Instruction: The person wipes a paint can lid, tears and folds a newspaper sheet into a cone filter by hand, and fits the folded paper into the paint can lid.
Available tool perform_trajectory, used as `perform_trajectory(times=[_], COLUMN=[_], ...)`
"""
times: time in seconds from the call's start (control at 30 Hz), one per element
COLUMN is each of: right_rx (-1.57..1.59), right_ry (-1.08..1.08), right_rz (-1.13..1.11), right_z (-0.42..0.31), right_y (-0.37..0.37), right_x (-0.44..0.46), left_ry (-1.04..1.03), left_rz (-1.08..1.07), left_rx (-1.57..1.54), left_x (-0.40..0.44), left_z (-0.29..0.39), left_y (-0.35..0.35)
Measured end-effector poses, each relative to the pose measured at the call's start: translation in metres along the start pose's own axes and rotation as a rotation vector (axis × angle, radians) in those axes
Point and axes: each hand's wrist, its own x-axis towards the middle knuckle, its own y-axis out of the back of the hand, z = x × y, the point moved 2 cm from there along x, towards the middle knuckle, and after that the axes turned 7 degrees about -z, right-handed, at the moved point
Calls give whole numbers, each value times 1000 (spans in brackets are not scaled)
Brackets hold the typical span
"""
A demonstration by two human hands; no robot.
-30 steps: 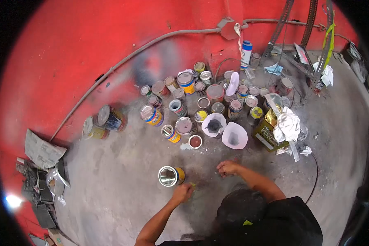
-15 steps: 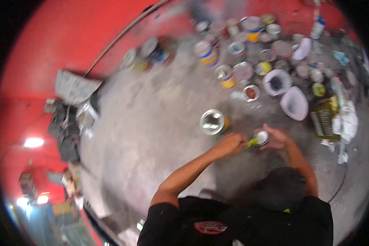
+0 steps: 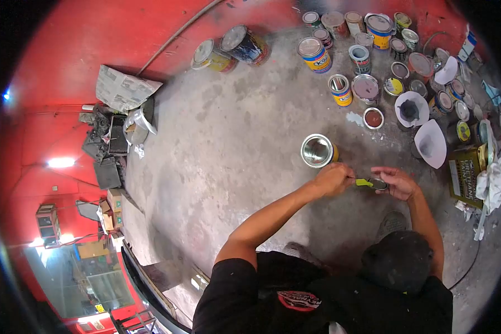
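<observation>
My left hand (image 3: 334,178) is closed around the handle end of a yellow-green tool (image 3: 364,182), whose exact kind I cannot make out. The tool's flat end lies against the small round can (image 3: 379,184). My right hand (image 3: 396,183) curls its fingers and thumb around that can from the right side. The can's top looks dark, and its contents are not clear. Just up and left of my left hand stands a larger metal can (image 3: 317,151) with a shiny silver top and a yellow side.
Several paint cans (image 3: 379,30) crowd the floor along the red wall. Two white paper cones (image 3: 430,143) stand near an olive urethane tin (image 3: 465,175). A can with red-brown contents (image 3: 373,118) sits closer. Newspaper (image 3: 125,89) and dark clutter lie at left.
The view has shifted, so the scene sits differently in frame and looks sharper. Both hands stay at the small can; its bright top now appears darker.
</observation>
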Motion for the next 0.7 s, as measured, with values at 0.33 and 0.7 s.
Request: perform_trajectory(times=[0.33,0.7], right_rx=[-579,-1281], right_ry=[-178,-97], right_rz=[-195,315], right_z=[-19,-1], right_y=[-33,-15], right_x=[3,11], left_ry=[-107,191], left_rz=[63,-302], left_rx=[69,244], left_x=[-2,-17], left_z=[-6,-33], left_y=[-1,-5])
